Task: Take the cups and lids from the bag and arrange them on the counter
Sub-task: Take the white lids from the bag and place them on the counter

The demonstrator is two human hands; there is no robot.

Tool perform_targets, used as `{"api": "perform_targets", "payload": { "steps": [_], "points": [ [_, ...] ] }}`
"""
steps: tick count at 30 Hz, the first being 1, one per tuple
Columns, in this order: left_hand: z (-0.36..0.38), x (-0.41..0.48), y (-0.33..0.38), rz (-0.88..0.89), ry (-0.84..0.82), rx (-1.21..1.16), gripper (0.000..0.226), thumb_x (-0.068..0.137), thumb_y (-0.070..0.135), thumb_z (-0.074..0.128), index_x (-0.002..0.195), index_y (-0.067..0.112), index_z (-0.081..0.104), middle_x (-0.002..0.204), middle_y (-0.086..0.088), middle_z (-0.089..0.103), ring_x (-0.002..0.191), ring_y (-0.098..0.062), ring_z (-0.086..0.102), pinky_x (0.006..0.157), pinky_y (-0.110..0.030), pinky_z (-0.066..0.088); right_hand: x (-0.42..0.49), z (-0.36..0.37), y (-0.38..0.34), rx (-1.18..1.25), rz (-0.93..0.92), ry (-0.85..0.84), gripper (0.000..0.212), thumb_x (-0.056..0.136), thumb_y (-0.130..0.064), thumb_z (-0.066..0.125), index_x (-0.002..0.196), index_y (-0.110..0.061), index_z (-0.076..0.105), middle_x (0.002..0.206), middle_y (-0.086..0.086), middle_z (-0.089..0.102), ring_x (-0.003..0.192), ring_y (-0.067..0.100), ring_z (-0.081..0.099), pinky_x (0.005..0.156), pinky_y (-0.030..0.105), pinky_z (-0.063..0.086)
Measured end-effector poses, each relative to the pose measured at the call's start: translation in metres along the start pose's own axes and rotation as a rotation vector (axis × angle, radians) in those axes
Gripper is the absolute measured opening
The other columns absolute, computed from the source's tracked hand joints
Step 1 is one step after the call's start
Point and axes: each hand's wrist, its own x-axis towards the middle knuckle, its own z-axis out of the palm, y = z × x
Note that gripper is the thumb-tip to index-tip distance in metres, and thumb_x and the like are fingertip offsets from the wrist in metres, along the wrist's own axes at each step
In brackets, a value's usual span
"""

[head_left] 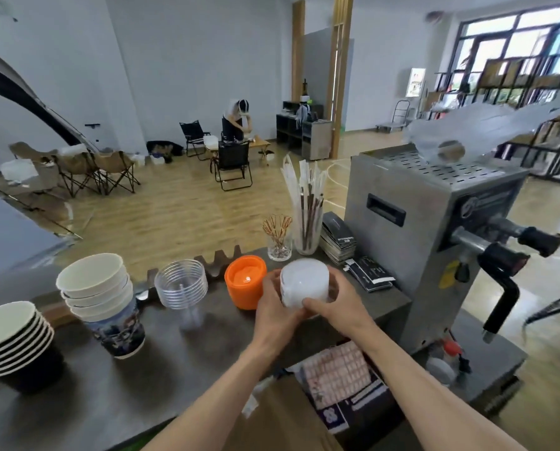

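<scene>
Both hands hold a stack of white lids (304,281) standing on the dark counter (190,346). My left hand (277,309) wraps its left side and my right hand (335,305) its front right. Just left of it stands a stack of orange lids (245,281). Further left are a stack of clear plastic cups (181,283), a stack of white paper cups with a printed sleeve (104,297), and a stack of black paper cups (13,336) at the far left. A brown paper bag (281,415) lies under my forearms at the near edge.
A steel espresso machine (434,242) stands right of the lids, with a crumpled clear plastic bag (474,131) on top. Behind the lids are a glass of wrapped straws (306,209), a small glass of stirrers (278,237) and stacked black packets (338,237). A person works far across the room.
</scene>
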Motion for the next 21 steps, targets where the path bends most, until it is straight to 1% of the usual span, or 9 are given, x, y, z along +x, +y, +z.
{"api": "perform_targets", "payload": {
  "steps": [3,6,9,12,14,16,18,19,21],
  "points": [
    [0.005,0.011,-0.012,-0.022,-0.026,0.014,0.087,0.058,0.033,0.094,0.128,0.028,0.042,0.120,0.015,0.061,0.108,0.005,0.060,0.092,-0.021,0.051,0.014,0.002,0.018,-0.007,0.060,0.001,0.078,0.068,-0.020,0.086,0.136,-0.022,0.047,0.123,-0.002,0.060,0.114,0.015,0.058,0.080,0.017,0.049],
    [0.009,0.013,-0.016,-0.019,-0.035,0.034,0.084,0.061,0.031,0.093,0.127,0.030,0.040,0.118,0.019,0.059,0.106,0.014,0.057,0.089,-0.013,0.047,0.019,0.000,0.033,-0.010,0.065,0.023,0.088,0.057,-0.042,0.084,0.135,-0.025,0.047,0.125,-0.003,0.062,0.114,0.015,0.060,0.089,0.029,0.053],
    [0.011,0.010,-0.010,-0.009,-0.041,0.053,0.086,0.060,0.032,0.091,0.128,0.030,0.039,0.120,0.017,0.059,0.108,0.009,0.057,0.090,-0.012,0.047,0.018,-0.003,0.034,-0.019,0.063,0.004,0.084,0.065,-0.033,0.087,0.137,-0.024,0.046,0.125,-0.004,0.062,0.115,0.013,0.059,0.087,0.024,0.051],
    [0.008,0.002,-0.004,0.001,-0.060,0.092,0.090,0.060,0.029,0.093,0.133,0.029,0.040,0.124,0.019,0.057,0.115,0.008,0.055,0.091,-0.008,0.044,0.013,-0.006,0.032,-0.021,0.040,-0.007,0.095,0.064,-0.034,0.088,0.145,-0.025,0.038,0.135,-0.006,0.056,0.124,0.013,0.053,0.097,0.029,0.047],
    [0.003,-0.009,-0.004,0.011,-0.056,0.153,0.095,0.059,0.033,0.093,0.138,0.029,0.040,0.133,0.019,0.055,0.123,0.007,0.051,0.100,-0.013,0.043,0.001,-0.010,0.026,-0.012,0.014,0.048,0.098,0.068,-0.038,0.085,0.149,-0.026,0.032,0.140,-0.010,0.049,0.129,0.009,0.045,0.104,0.034,0.040],
    [-0.009,-0.024,0.000,0.020,-0.019,0.242,0.091,0.065,0.032,0.090,0.142,0.026,0.041,0.136,0.016,0.055,0.123,0.005,0.052,0.103,-0.022,0.046,-0.017,-0.012,0.013,0.012,-0.098,0.198,0.069,0.078,-0.036,0.077,0.139,-0.027,0.046,0.133,-0.014,0.054,0.123,0.005,0.048,0.102,0.033,0.040],
    [-0.026,-0.040,0.008,0.058,0.051,0.331,0.065,0.074,0.029,0.085,0.131,0.028,0.054,0.119,0.019,0.063,0.105,0.007,0.061,0.091,-0.023,0.055,-0.031,-0.006,-0.005,0.038,-0.247,0.326,0.035,0.082,-0.028,0.073,0.115,-0.026,0.062,0.111,-0.014,0.065,0.106,0.004,0.058,0.094,0.031,0.047],
    [-0.037,-0.047,0.014,0.070,0.092,0.355,0.052,0.077,0.028,0.083,0.124,0.029,0.059,0.109,0.018,0.066,0.096,0.005,0.064,0.084,-0.024,0.057,-0.034,0.002,-0.016,0.036,-0.305,0.340,0.023,0.083,-0.022,0.073,0.104,-0.025,0.065,0.101,-0.014,0.067,0.097,0.004,0.062,0.089,0.029,0.051],
    [-0.065,-0.063,0.026,0.066,0.179,0.367,0.039,0.082,0.025,0.080,0.116,0.028,0.062,0.095,0.013,0.070,0.084,0.000,0.067,0.075,-0.027,0.059,-0.036,0.026,-0.035,0.057,-0.377,0.270,0.015,0.084,-0.014,0.073,0.093,-0.024,0.066,0.088,-0.014,0.068,0.083,0.007,0.066,0.076,0.021,0.054]
  ]
}}
